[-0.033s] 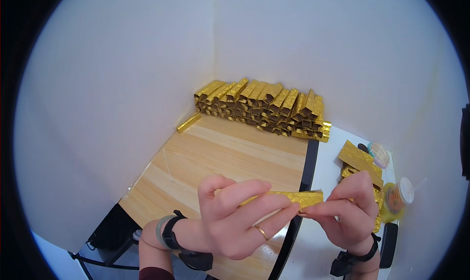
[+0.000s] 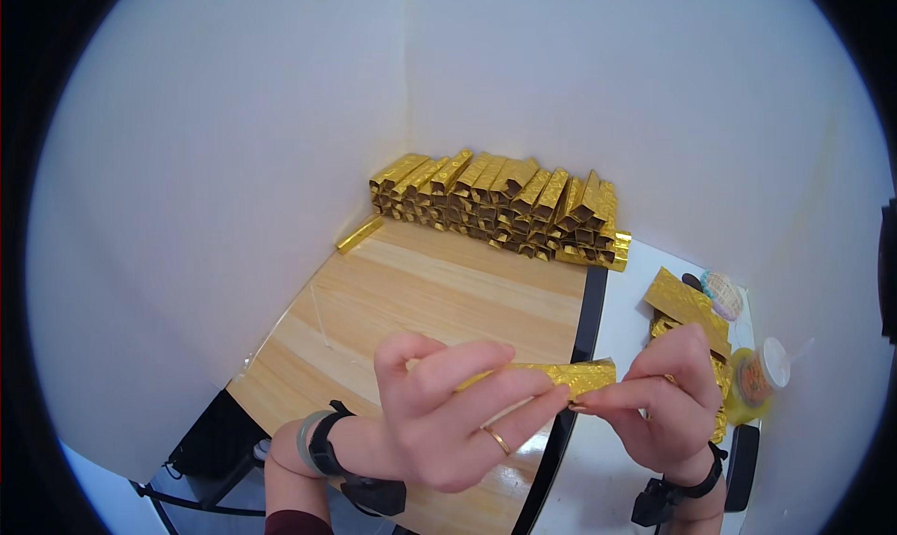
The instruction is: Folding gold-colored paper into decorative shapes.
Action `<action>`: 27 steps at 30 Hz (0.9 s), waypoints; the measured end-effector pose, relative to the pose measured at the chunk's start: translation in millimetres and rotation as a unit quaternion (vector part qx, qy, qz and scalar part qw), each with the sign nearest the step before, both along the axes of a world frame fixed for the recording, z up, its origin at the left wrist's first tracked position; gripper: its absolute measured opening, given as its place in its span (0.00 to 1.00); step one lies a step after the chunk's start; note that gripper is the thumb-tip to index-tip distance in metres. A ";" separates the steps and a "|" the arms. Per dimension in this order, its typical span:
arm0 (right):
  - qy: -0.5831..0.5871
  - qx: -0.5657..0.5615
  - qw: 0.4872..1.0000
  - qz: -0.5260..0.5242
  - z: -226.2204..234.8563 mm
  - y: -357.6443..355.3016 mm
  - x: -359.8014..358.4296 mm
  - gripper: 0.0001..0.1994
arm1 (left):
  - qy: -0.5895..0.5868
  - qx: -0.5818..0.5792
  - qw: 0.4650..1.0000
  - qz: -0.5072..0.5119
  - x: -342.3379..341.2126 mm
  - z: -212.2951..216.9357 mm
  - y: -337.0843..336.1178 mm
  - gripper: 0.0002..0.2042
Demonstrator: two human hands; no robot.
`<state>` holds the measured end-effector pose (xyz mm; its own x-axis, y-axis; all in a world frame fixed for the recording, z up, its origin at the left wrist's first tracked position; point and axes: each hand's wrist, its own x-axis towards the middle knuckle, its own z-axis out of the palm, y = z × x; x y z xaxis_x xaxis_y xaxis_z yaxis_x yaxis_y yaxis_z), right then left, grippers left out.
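Note:
My left hand [image 2: 467, 413], with a ring on one finger, is closed around a small folded gold paper tube [image 2: 589, 376], held above the table's right edge. Part of the tube is hidden behind my fingers. At its right end my right hand [image 2: 668, 399] pinches the near lower edge between thumb and finger. That end of the tube looks open. Far back, against the wall, lies a stacked pile of gold paper tubes [image 2: 495, 199], several showing open brown ends towards me. One more gold tube [image 2: 360, 234] lies apart, left of the pile.
The wood-grain table [image 2: 439, 292] meets a white surface [image 2: 603, 460] along a black edge. At right lie flat gold paper sheets [image 2: 687, 301], a shell-like ornament [image 2: 722, 295] and a clear plastic cup [image 2: 764, 371] with colourful contents. White walls close in the back and both sides.
My left hand has shifted very slightly left. The right end of the gold tube sits a little higher; otherwise the scene is the same.

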<state>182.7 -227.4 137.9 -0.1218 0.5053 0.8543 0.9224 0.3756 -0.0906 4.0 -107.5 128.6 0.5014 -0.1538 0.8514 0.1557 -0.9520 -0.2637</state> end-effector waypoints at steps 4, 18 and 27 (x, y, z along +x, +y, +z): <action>0.032 -0.008 0.999 -0.022 7.9 -4.0 21.2 0.10 | 0.001 -0.028 1.000 0.005 3.4 2.0 14.4 0.14; 0.170 -0.010 0.985 -0.029 20.0 -10.8 45.3 0.09 | 0.038 -0.060 0.997 0.000 12.3 14.1 30.0 0.26; 0.204 -0.099 0.973 0.043 7.8 -1.2 21.3 0.10 | 0.244 -0.163 0.956 0.012 17.4 0.6 9.4 0.35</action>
